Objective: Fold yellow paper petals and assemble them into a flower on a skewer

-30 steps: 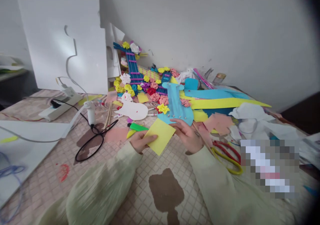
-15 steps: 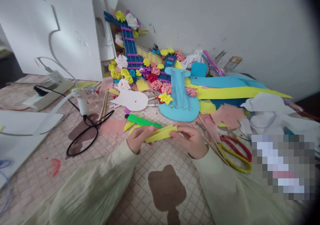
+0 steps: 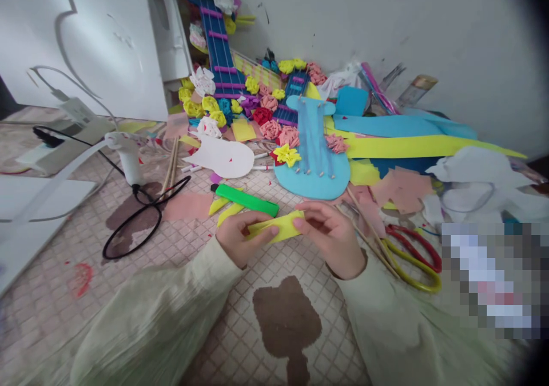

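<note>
Between my two hands is a folded strip of yellow paper [image 3: 285, 226], held just above the table. My left hand [image 3: 241, 238] pinches its left end, thumb on top and fingers behind. At the right end, my right hand [image 3: 332, 237] grips it between thumb and fingers. Just beyond my left hand lies a green utility knife [image 3: 246, 198], with yellow paper strips [image 3: 231, 211] partly beneath it. Behind my hands rests a light-blue guitar-shaped cutout [image 3: 313, 183] with strings and paper flowers, and left of it a white guitar-shaped cutout [image 3: 231, 158].
A white glue gun [image 3: 130, 160] with a looped black cord stands at left, near a power strip [image 3: 64, 137]. Red-and-yellow-handled scissors [image 3: 414, 269] and thin sticks lie at right. Dark-blue guitars with paper flowers [image 3: 262, 116] lean against the wall. Pink paper squares [image 3: 403, 188] lie at right.
The view has shifted, so the scene sits slightly higher. My left thumb has moved rightward along the yellow paper, and the strip now shows more of its flat face. Both hands still hold it.
</note>
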Available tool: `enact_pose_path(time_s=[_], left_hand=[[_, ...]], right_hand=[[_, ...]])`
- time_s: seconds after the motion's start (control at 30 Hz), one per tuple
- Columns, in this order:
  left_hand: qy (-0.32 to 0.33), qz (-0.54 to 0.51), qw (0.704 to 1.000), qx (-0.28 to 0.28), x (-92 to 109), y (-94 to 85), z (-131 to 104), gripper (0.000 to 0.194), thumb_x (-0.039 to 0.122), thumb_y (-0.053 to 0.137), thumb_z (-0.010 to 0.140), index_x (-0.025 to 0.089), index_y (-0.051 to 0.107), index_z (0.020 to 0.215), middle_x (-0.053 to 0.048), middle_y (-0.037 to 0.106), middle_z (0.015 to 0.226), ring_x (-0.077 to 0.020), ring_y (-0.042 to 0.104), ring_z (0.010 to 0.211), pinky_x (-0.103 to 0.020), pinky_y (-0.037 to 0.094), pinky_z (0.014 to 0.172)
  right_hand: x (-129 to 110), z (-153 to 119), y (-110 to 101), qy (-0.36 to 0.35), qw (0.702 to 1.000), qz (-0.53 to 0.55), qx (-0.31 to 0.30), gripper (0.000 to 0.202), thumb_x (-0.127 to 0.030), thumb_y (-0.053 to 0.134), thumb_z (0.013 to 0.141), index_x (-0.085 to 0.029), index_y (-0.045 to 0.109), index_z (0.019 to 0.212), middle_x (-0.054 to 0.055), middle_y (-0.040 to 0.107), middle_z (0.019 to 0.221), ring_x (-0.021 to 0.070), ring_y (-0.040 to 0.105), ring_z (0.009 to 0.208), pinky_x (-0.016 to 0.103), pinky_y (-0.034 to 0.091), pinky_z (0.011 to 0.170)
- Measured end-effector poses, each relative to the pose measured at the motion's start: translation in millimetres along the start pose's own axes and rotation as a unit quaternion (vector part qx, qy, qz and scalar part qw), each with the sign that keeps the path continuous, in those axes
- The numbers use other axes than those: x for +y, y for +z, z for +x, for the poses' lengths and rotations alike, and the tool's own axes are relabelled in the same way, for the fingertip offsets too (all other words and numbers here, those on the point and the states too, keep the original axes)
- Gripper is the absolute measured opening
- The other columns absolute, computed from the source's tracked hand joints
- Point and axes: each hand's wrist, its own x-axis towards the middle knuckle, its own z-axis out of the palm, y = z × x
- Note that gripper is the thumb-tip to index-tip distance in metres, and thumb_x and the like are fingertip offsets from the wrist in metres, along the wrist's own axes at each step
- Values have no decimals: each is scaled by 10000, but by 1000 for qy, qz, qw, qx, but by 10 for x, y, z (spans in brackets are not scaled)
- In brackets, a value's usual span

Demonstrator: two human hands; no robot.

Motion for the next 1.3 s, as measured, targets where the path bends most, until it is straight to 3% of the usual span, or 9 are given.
enact_pose_path(time_s=[0.4,0.7,0.87,1.3], left_hand=[[22,9,1000,-10,13,16,-33,232,332,535,721,143,663,762,-32,661,701,-125,561,599,-195,422,519],[38,39,998,10,24,15,-21,279,343,494,746,124,654,677,6,552,532,-76,434,464,-168,319,401],[43,47,998,-2,23,4,-30,273,347,509,740,121,659,714,6,554,552,-72,426,476,-163,318,406],[3,-24,1000,-15,-14,15,-7,280,355,517,720,110,651,689,-13,560,552,-78,442,471,-164,327,394]], right_hand=[[7,-4,10,12,999,-3,30,220,-284,629,677,-189,587,871,16,624,711,121,571,636,241,487,559],[16,-3,-7,8,999,-4,33,219,-269,612,693,-178,582,889,29,626,754,128,586,677,253,505,603],[-11,1,-4,14,999,-7,36,213,-270,604,697,-172,580,885,30,623,761,129,586,688,248,502,601],[-8,1,-20,9,999,-11,45,205,-260,605,695,-185,586,884,20,629,769,124,581,694,245,482,607]])
